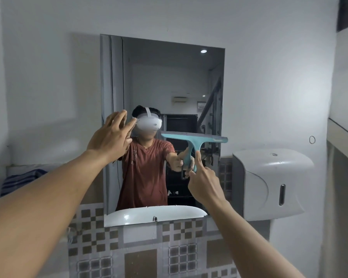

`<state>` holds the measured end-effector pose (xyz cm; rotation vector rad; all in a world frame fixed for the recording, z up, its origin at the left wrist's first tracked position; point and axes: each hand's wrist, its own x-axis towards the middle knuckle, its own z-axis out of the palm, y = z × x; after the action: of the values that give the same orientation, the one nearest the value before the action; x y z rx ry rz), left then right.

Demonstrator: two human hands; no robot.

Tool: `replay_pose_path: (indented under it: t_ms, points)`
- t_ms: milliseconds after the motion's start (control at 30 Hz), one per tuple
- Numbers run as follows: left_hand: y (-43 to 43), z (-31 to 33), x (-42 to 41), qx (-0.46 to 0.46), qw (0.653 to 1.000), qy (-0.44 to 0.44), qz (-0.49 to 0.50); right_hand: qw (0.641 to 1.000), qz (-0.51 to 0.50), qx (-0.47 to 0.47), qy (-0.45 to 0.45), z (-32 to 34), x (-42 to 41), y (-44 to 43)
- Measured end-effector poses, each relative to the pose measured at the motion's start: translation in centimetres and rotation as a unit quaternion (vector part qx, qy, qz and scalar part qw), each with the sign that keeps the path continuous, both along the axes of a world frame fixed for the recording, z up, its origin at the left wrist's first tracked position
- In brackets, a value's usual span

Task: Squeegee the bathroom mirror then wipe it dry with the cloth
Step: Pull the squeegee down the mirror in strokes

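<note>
The bathroom mirror (169,81) hangs on the wall ahead and reflects a person in a headset. My right hand (204,181) grips the handle of a teal squeegee (195,138), whose blade lies level against the glass on the mirror's right side, about mid-height. My left hand (111,137) is raised with fingers spread, flat on or very close to the mirror's left edge, holding nothing. A blue striped cloth (22,180) lies folded on a ledge at the far left.
A white paper dispenser (269,183) is mounted on the wall right of the mirror. Patterned tiles (145,247) cover the wall below. The white basin shows only as a reflection at the mirror's bottom. A counter edge (344,133) runs along the right.
</note>
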<state>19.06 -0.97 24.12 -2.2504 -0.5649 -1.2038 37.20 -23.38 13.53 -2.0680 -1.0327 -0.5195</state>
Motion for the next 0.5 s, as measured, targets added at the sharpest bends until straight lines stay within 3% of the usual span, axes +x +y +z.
replay_pose_path:
  t_ms: [233,500]
  points:
    - [0.3,0.9,-0.6,0.035,0.999,0.01,0.006,0.993,0.036,0.075,0.078,-1.3,-2.0,1.8]
    - [1.8,0.8,-0.3,0.005,1.0,0.003,0.012,0.962,0.103,0.182,0.175,-1.6,-5.9,4.3]
